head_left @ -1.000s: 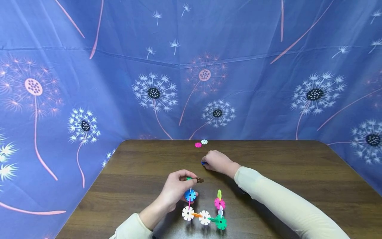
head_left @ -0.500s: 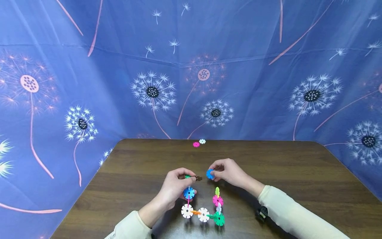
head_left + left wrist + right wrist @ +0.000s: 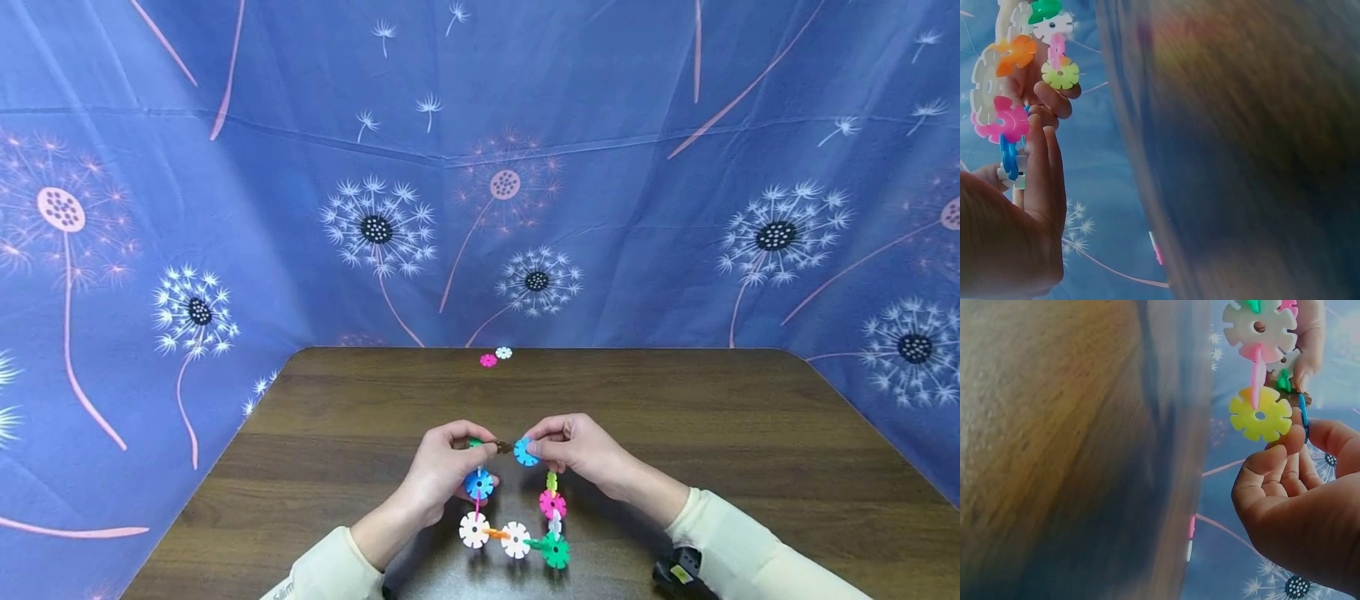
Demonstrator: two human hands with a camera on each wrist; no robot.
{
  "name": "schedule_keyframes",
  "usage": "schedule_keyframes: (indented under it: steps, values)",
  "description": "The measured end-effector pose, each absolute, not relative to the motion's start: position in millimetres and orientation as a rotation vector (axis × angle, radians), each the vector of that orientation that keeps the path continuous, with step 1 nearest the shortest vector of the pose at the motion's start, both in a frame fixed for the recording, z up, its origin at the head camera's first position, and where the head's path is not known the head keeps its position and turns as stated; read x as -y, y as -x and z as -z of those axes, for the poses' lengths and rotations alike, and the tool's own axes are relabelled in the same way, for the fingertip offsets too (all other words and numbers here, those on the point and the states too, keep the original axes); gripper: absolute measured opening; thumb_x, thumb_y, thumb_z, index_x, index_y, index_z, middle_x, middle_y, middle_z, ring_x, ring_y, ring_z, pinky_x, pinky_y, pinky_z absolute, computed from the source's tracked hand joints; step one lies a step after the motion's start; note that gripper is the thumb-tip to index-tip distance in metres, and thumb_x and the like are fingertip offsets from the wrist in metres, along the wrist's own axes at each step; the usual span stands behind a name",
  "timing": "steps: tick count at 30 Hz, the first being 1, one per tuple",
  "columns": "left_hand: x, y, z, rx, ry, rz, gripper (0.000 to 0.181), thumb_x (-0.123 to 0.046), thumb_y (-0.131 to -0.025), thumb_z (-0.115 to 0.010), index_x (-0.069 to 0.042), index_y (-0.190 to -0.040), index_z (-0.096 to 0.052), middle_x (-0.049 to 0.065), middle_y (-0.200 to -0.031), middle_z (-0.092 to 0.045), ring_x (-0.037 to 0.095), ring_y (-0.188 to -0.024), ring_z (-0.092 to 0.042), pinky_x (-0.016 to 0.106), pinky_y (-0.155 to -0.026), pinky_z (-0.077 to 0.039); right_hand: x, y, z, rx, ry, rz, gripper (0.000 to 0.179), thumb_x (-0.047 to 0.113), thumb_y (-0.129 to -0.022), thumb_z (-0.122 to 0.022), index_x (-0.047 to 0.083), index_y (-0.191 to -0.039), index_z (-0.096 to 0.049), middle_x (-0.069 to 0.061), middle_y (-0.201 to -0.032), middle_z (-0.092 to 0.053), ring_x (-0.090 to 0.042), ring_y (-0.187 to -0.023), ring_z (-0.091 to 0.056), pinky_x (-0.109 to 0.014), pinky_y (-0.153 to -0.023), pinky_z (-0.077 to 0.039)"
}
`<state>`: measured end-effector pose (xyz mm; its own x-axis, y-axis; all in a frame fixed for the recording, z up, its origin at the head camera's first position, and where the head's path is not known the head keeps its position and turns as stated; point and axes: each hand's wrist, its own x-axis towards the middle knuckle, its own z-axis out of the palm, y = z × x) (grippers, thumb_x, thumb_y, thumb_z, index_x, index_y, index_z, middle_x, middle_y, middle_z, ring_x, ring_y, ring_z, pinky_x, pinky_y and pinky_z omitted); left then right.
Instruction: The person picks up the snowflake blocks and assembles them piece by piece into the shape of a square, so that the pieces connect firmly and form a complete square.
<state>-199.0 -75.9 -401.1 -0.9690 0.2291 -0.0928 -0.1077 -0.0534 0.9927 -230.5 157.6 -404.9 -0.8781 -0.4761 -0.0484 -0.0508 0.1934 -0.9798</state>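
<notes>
My left hand pinches the brown interlocking disc at the end of a chain of notched plastic discs. Next to that end are a green disc and a blue disc. Thumb and fingers of my right hand pinch a loose light-blue disc, its notched edge right at the brown one. The chain bends in a U through white discs, a green disc and a pink disc to a yellow disc, close by my right fingers.
Two more discs, one pink and one white, lie at the far edge of the brown wooden table. Blue dandelion-print cloth hangs behind it and at the sides.
My right hand has brought the light-blue disc from farther back on the table toward my left hand, up to the brown disc. My left hand keeps its hold, almost still.
</notes>
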Motion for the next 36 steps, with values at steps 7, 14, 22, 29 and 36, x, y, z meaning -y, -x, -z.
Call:
schedule_keyframes:
  steps: [7, 14, 22, 29, 36]
  values:
    - [74.2, 197.5, 400.5, -1.978, -0.145, -2.106, 0.019, -0.007, -0.091, -0.071, 0.006, -0.105, -0.067, 0.009, -0.082, -0.067, 0.024, -0.064, -0.072, 0.033, -0.052, -0.059, -153.7, 229.1, 402.8, -2.125, 0.538, 1.723, 0.023, 0.013, -0.094, -0.071, -0.006, -0.107, -0.071, -0.004, -0.079, -0.065, -0.011, -0.062, -0.051, -0.027, -0.065, -0.048]
    - [72.1, 197.2, 400.9, -1.991, -0.154, -2.118, 0.018, -0.005, -0.089, -0.073, 0.006, -0.103, -0.071, 0.009, -0.081, -0.066, 0.023, -0.063, -0.072, 0.025, -0.05, -0.056, -152.4, 229.4, 402.4, -2.06, 0.536, 1.76, 0.022, 0.009, -0.092, -0.07, -0.01, -0.104, -0.069, 0.0, -0.08, -0.068, -0.01, -0.062, -0.05, -0.025, -0.065, -0.047]
    - [70.7, 195.1, 400.4, -1.999, -0.184, -2.145, 0.019, -0.003, -0.09, -0.073, 0.008, -0.105, -0.073, 0.017, -0.093, -0.068, 0.024, -0.064, -0.072, 0.022, -0.053, -0.055, -152.2, 229.0, 399.1, -1.985, 0.511, 1.774, 0.021, 0.006, -0.092, -0.07, -0.012, -0.102, -0.066, 0.003, -0.075, -0.064, -0.009, -0.064, -0.05, -0.021, -0.058, -0.041]
    - [68.8, 190.6, 395.7, -2.092, -0.217, -2.119, 0.017, -0.004, -0.09, -0.073, 0.007, -0.103, -0.075, 0.015, -0.095, -0.071, 0.023, -0.062, -0.071, 0.02, -0.05, -0.051, -146.5, 225.1, 395.1, -1.934, 0.469, 1.813, 0.012, 0.004, -0.091, -0.069, -0.007, -0.096, -0.068, 0.002, -0.075, -0.064, -0.009, -0.066, -0.051, -0.02, -0.058, -0.041]
    - [68.8, 190.7, 394.9, -2.11, -0.221, -2.127, 0.016, -0.004, -0.09, -0.074, 0.007, -0.102, -0.074, 0.014, -0.092, -0.069, 0.026, -0.062, -0.071, 0.023, -0.054, -0.054, -143.1, 226.6, 394.9, -1.9, 0.437, 1.852, 0.006, 0.004, -0.093, -0.069, -0.001, -0.095, -0.069, 0.001, -0.08, -0.067, -0.01, -0.07, -0.055, -0.022, -0.065, -0.046]
